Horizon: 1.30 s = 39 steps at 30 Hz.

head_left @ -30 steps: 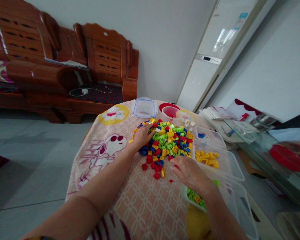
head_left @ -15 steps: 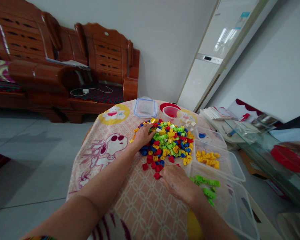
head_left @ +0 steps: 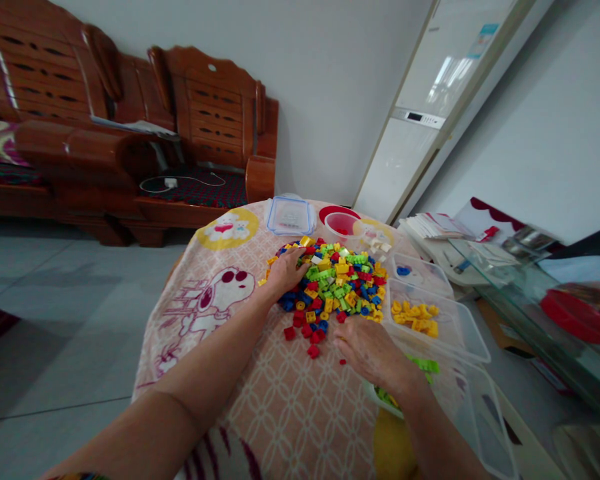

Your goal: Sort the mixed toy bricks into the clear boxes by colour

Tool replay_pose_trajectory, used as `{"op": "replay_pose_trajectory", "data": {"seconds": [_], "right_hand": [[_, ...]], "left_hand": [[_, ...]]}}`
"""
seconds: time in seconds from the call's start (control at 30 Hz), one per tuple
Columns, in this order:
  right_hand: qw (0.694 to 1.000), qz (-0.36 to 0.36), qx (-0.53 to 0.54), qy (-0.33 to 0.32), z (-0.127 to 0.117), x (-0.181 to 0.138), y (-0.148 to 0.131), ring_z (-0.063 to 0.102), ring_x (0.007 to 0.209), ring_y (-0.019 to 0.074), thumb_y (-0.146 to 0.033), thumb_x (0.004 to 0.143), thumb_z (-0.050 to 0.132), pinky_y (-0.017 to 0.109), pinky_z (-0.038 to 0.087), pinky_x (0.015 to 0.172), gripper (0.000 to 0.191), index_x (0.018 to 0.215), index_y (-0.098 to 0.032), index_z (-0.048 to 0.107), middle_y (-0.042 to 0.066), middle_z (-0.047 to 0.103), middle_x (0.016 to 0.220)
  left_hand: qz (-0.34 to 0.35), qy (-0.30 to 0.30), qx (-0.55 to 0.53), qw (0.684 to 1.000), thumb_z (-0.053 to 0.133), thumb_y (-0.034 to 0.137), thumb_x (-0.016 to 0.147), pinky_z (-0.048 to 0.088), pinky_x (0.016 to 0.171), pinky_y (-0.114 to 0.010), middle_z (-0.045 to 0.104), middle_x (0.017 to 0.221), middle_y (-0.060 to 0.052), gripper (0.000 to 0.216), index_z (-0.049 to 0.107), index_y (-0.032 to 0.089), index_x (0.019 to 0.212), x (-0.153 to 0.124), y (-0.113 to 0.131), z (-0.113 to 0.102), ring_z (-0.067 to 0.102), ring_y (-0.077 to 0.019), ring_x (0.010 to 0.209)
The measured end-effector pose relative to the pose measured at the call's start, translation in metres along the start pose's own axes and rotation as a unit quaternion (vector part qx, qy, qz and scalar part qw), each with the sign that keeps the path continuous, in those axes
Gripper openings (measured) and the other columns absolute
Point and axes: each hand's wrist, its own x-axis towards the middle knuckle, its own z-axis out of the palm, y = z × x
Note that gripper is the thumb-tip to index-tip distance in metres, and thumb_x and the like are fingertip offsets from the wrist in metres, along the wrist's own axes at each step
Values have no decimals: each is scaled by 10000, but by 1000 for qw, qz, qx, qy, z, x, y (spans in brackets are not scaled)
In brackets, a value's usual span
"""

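Observation:
A heap of toy building bricks [head_left: 337, 277] in red, yellow, green, blue and white lies on the patterned tablecloth [head_left: 280, 400]. My left hand [head_left: 286, 270] rests on the heap's left side, fingers spread over the bricks. At the near right edge of the heap is my right hand [head_left: 363, 343], its fingers bent down and pressed together; what they hold, if anything, is hidden. A small red piece [head_left: 343, 362] lies on the cloth just below those fingertips. Several loose red bricks [head_left: 313, 351] sit left of this hand.
On the right stands a clear divided box [head_left: 473, 333] holding yellow bricks [head_left: 415, 318], green bricks [head_left: 425, 365] and a few blue ones. Behind the heap are a clear bowl [head_left: 341, 227] with red pieces and a blue-rimmed lid [head_left: 291, 215]. A glass-topped table [head_left: 525, 313] stands beyond.
My right hand has shifted right, away from the loose red bricks, and the small red piece now shows on the cloth. My left hand has stayed in place.

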Motion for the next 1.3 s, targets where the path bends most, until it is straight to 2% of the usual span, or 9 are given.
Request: {"op": "replay_pose_trajectory", "data": {"seconds": [0.13, 0.27, 0.43, 0.57, 0.73, 0.9, 1.0, 1.13, 1.3], "right_hand": [[999, 38, 4, 21, -14, -5, 16, 623, 827, 170, -256, 981, 435, 272, 366, 730, 278, 853, -187, 671, 62, 691, 869], [993, 109, -19, 51, -24, -12, 48, 646, 845, 191, -252, 972, 451, 281, 380, 739, 282, 835, -181, 688, 87, 708, 871], [962, 243, -94, 77, -22, -23, 96, 671, 846, 231, -248, 962, 438, 305, 393, 689, 305, 826, -181, 703, 130, 725, 879], [943, 302, -120, 71, -18, -27, 105, 679, 900, 249, -246, 957, 449, 312, 422, 714, 277, 942, -164, 714, 150, 729, 940], [969, 212, -84, 93, -16, -15, 71, 655, 978, 220, -249, 972, 449, 291, 437, 826, 271, 1055, -154, 689, 126, 712, 1006], [989, 94, -28, 112, -7, 2, 28, 615, 1005, 218, -238, 961, 464, 303, 440, 887, 237, 1012, -152, 679, 118, 670, 1060], [992, 41, -33, 116, 3, 11, 7, 585, 1046, 231, -208, 953, 459, 341, 441, 931, 229, 1041, -156, 664, 124, 647, 1107], [989, 31, -71, 124, 22, 23, -10, 531, 1171, 269, -147, 928, 465, 403, 437, 975, 344, 1247, -138, 592, 172, 590, 1271], [985, 37, -101, 136, 48, 35, -9, 400, 1353, 335, -146, 937, 459, 503, 380, 1046, 436, 1368, -136, 524, 228, 460, 1449]], "left_hand": [[-3, -3, 4, 1000, 555, 334, 866, 476, 1065, -441, 628, 1322, -108, 448, 592, 203, 1293, 0, 1, 0, 577, -275, 1241], [-7, -3, 5, 1000, 547, 334, 873, 476, 1065, -443, 626, 1325, -108, 446, 592, 205, 1298, 0, 2, -1, 575, -274, 1244], [-14, -10, 8, 1000, 556, 324, 867, 477, 1062, -459, 623, 1330, -116, 448, 601, 201, 1295, 0, 3, -1, 579, -288, 1232], [-12, -8, 10, 1000, 554, 328, 868, 477, 1063, -453, 628, 1322, -107, 441, 601, 206, 1289, 0, 2, 1, 582, -276, 1229], [4, -3, 3, 1000, 552, 333, 876, 472, 1071, -434, 628, 1329, -89, 433, 593, 218, 1291, 0, -1, 1, 572, -258, 1248], [-7, -6, 10, 1000, 549, 327, 874, 489, 1052, -449, 632, 1315, -115, 444, 598, 194, 1295, -1, 3, -2, 586, -277, 1227], [-13, -10, 13, 1000, 549, 325, 871, 494, 1047, -445, 633, 1311, -120, 450, 600, 184, 1296, 0, 4, -2, 590, -279, 1219], [-14, -7, 15, 1000, 557, 317, 868, 483, 1060, -438, 627, 1323, -120, 453, 600, 177, 1296, 0, 4, -1, 584, -273, 1230], [-9, -6, 8, 1000, 564, 317, 870, 474, 1071, -433, 624, 1335, -105, 449, 600, 201, 1302, 0, 2, 1, 577, -265, 1242]]}}
